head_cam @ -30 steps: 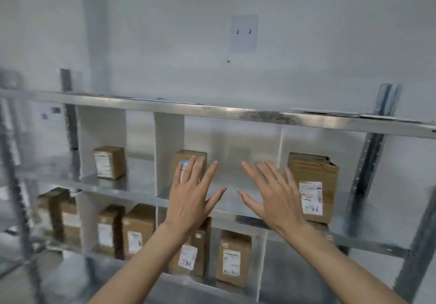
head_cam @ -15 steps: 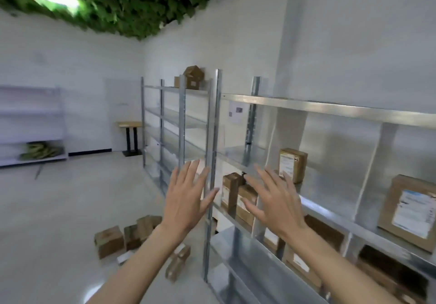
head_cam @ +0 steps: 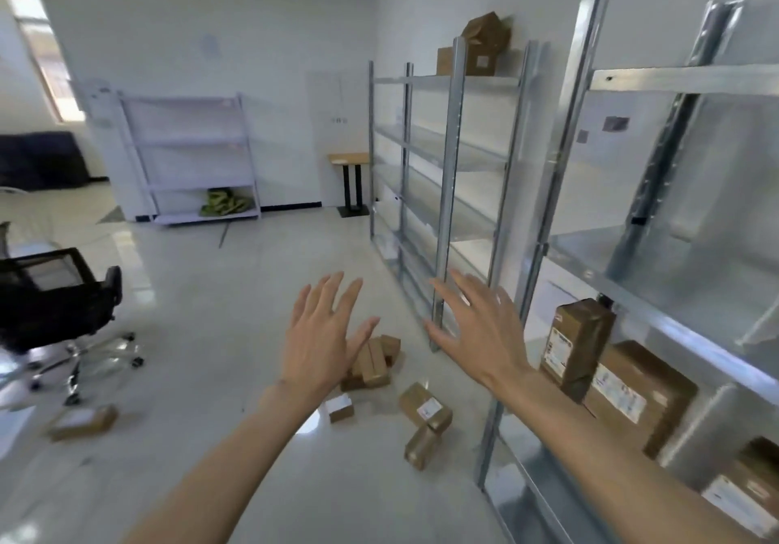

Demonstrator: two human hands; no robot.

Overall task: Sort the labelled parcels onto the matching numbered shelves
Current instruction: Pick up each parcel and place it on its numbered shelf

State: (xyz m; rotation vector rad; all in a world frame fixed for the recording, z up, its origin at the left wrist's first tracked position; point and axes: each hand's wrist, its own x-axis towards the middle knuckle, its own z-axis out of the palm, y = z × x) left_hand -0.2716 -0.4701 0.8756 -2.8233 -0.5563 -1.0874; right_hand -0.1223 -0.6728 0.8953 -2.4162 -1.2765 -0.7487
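Both my hands are raised in front of me, backs toward me, holding nothing. My left grip (head_cam: pixel 322 339) has its fingers straight and spread apart, thumb out to the right; my right grip (head_cam: pixel 484 332) is the same, fingers fanned and thumb pointing left. The two are near each other but not touching.

Below and between my grips, a heap of brown parcels (head_cam: pixel 371 360) lies on the pale floor (head_cam: pixel 210 332), partly hidden behind my left thumb. Nearer to me, under my right forearm, lie a small white-topped parcel (head_cam: pixel 339 407) and two more labelled parcels (head_cam: pixel 425 410). Another parcel (head_cam: pixel 84 421) lies far to the left of my left grip, near a black office chair (head_cam: pixel 59 290).

To the right of my right grip stands the metal shelving (head_cam: pixel 565 164), with a tall labelled parcel (head_cam: pixel 575 349) and bigger boxes (head_cam: pixel 636 396) on its lower shelf.
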